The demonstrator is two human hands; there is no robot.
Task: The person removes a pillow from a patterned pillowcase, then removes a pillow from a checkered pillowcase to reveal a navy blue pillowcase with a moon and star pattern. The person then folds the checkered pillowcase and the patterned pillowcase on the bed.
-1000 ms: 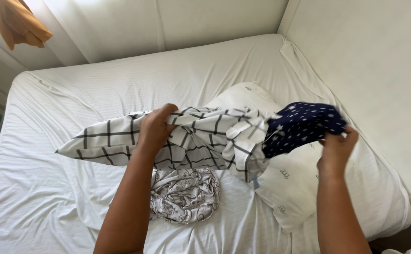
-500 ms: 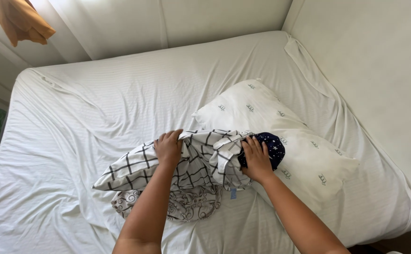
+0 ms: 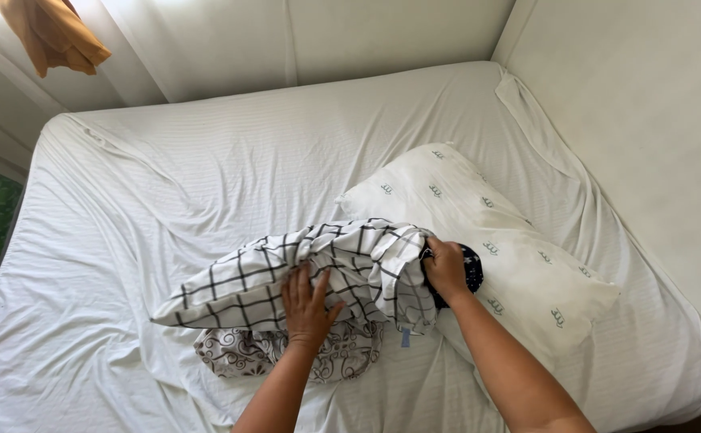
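Nearest the camera, the left hand (image 3: 309, 303) lies flat with its fingers (image 3: 298, 281) spread and released, pressing down on the checked pillowcase (image 3: 318, 269) rather than gripping it. Just under and beyond the heel of that hand, a swirl-patterned cloth (image 3: 242, 357) lies crumpled on the bed (image 3: 166, 176), half covered by the checked fabric. To the right of those fingers, the right hand (image 3: 445, 269) is at the open end of the pillowcase, its fingers (image 3: 435, 252) curled and clenched on the dark blue dotted pillow (image 3: 472, 269); how firmly they grasp it cannot be told, since the fabric hides the fingertips. Only a small end of that pillow shows past the right hand, and the rest of it appears to sit inside the checked case, which is bunched in folds near the opening and lies slacker toward its far left corner. So the stuffing looks mostly done; what seems left is pushing in the last end and smoothing the case. Just beyond the right fingers lies a white pillow with small printed motifs (image 3: 495, 240), touching the dark one. Farther off, the white sheet runs to the wall, and an orange cloth (image 3: 54, 40) hangs at the upper left.
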